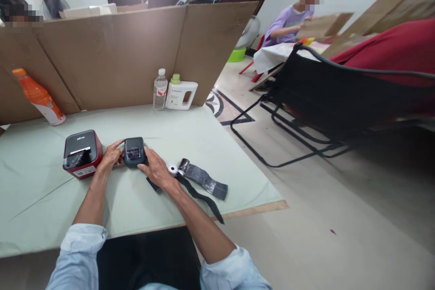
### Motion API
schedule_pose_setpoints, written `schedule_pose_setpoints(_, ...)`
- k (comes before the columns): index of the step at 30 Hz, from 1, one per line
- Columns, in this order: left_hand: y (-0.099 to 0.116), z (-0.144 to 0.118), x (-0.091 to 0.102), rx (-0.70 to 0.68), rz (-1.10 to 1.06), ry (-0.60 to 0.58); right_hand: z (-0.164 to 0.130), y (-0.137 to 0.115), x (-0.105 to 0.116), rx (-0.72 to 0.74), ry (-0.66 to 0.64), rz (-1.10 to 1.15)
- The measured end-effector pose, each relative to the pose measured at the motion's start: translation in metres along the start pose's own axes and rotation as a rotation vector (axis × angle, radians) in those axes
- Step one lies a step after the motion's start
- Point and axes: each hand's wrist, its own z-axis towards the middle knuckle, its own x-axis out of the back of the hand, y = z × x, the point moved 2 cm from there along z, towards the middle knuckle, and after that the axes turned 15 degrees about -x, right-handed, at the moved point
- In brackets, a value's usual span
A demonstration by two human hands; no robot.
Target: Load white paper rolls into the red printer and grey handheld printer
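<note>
A small dark portable printer (133,153), with a shiny dark strip on its top, is between my two hands over the table. My left hand (111,156) grips its left side, the index finger stretched along the far corner and the other fingers curled. On the right side, my right hand (154,166) holds it with the thumb at the near edge. Left of my left hand stands a bigger red and black printer (82,153). By my right wrist lie a white paper roll (172,170), a wide dark film strip (204,179) and a narrow black strip (200,195).
Along the cardboard screen (115,59) stand an orange bottle (39,96), a clear water bottle (160,90) and a white jug (181,95). A black folding chair (326,95) is right of the table (136,208). Another person (288,25) sits beyond, holding cardboard.
</note>
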Motion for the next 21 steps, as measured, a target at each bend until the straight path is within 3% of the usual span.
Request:
schedule_pose_setpoints(11, -0.007, 0.004, -0.002, -0.048, 0.064, 0.055, 0.001, -0.001, 0.001, 0.004, -0.003, 0.006)
schedule_pose_setpoints(17, -0.016, -0.003, 0.000, -0.200, 0.000, 0.174, 0.001, -0.005, 0.001, 0.020, 0.015, -0.013)
schedule_pose_setpoints(21, -0.013, 0.001, 0.004, -0.438, -0.124, 0.096, 0.002, -0.006, 0.001, 0.019, 0.020, -0.029)
